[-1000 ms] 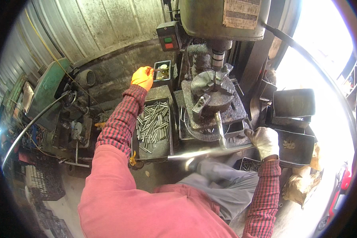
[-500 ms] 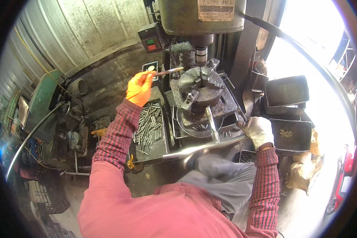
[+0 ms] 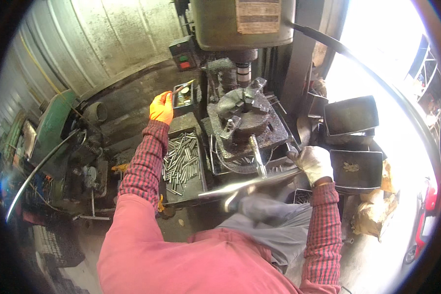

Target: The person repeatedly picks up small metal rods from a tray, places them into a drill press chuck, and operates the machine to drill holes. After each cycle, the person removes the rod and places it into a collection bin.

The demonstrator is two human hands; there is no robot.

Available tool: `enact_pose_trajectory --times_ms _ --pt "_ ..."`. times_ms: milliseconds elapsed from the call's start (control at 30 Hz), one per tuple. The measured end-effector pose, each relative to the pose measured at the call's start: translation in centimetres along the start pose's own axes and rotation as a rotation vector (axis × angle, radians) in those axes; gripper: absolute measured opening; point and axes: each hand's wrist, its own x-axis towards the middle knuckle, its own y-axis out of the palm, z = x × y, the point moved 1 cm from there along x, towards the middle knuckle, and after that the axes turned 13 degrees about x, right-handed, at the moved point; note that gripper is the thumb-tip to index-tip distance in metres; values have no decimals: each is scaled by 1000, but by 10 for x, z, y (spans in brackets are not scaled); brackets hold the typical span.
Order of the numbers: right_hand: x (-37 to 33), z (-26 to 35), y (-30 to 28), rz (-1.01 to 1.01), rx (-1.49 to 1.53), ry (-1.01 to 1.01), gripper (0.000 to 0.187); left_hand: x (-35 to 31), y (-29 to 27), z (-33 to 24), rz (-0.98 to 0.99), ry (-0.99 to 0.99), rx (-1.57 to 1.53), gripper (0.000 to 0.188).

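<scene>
My left hand (image 3: 161,108), in an orange glove, pinches a thin brush (image 3: 183,87) with a pale tip. The brush is over a small tray (image 3: 190,102) holding a round, pale-topped container. My right hand (image 3: 314,163), in a whitish glove, is closed round the end of a dark lever (image 3: 295,142) beside the drill press. A shiny bar (image 3: 250,183) runs up to that hand. Between my hands, a round chuck fixture (image 3: 245,115) sits on the oily machine table, below the drill chuck (image 3: 243,72). Left of it, a metal tray (image 3: 196,185) holds many short metal pins (image 3: 181,159).
A switch box (image 3: 183,55) with green and red buttons is at the back. Dark bins (image 3: 353,115) stand at the right, near a crumpled brown bag (image 3: 375,213). Another green machine (image 3: 56,127) is at the far left. My legs are below the bar.
My left hand has drawn back left from the fixture, bringing the brush over the small tray. My right hand stays at the lever. The drill bit, seen earlier at the fixture, no longer shows there.
</scene>
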Motion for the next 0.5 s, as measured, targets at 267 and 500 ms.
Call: enact_pose_trajectory --times_ms 267,500 --pt "1 -12 17 -132 141 -6 50 -4 6 42 81 -148 493 39" --pt "-59 -68 -51 -684 1108 40 32 -28 -25 36 159 -299 708 89"
